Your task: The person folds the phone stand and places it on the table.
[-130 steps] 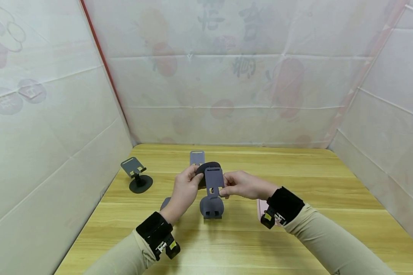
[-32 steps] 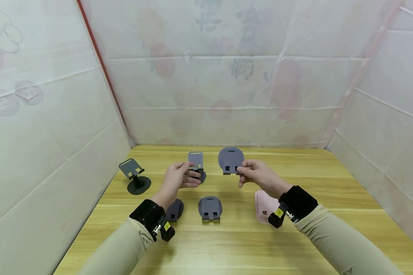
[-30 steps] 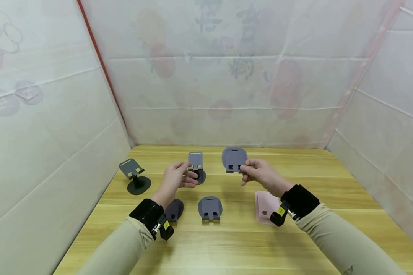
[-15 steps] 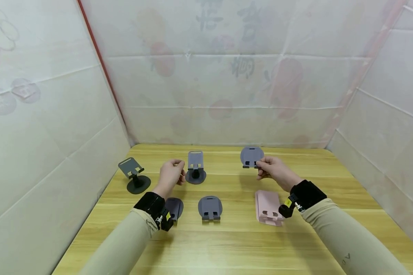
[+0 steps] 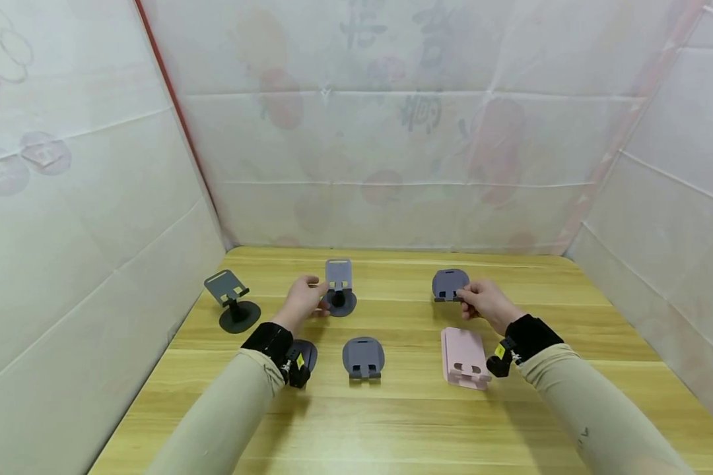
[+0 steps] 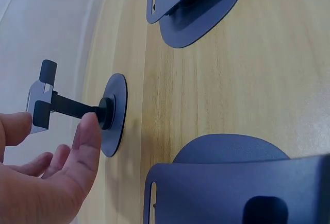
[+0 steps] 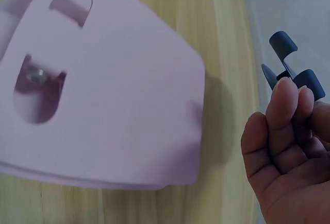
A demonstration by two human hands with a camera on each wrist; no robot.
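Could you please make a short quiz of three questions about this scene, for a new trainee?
1. True or false: the right hand holds the pink stand.
2. How many phone stands on the wooden table are opened up on a stem?
3. Which does the left hand rest beside: A) the dark stand at far left, B) the upright grey stand, C) the folded grey stand in the middle?

Key
1. False: it holds a folded grey stand; the pink one lies flat, nearer the person.
2. Two.
3. B.
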